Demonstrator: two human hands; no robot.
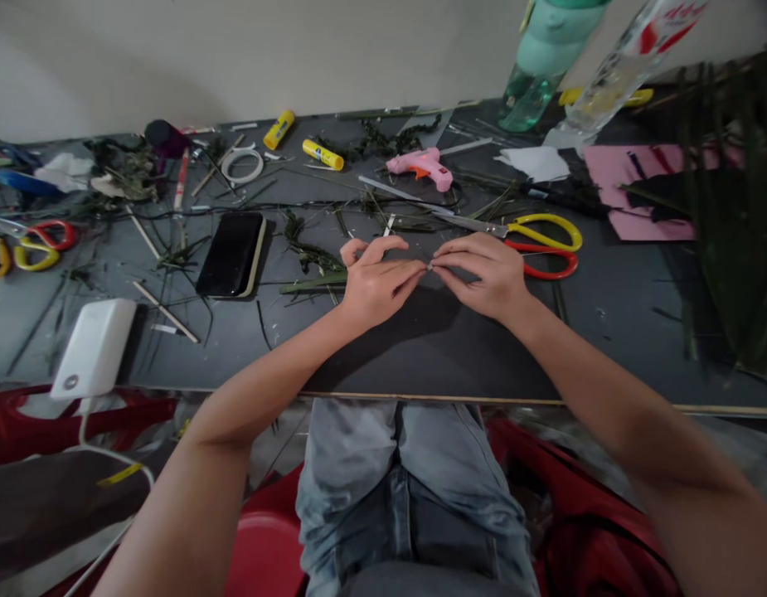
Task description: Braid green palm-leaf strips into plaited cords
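Note:
Fingertips of my left hand (380,282) and my right hand (486,274) meet over the front part of the dark table (420,356). Both hands are pinched on a tiny pale piece (429,267) between them, too small to name. Just beyond my right hand lie scissors (545,232) with one yellow and one red handle. Green leaf strips (314,284) and a dark braided leaf piece (302,245) rest beside my left hand. A pink glue gun (422,167) lies farther back.
Left of my hands are a black phone (232,253), a white power bank (95,347) with a cable, and a tape roll (242,165). Yellow glue sticks (322,155) lie at the back. Bottles (538,75), pink paper (644,224) and large leaves (737,207) occupy the right.

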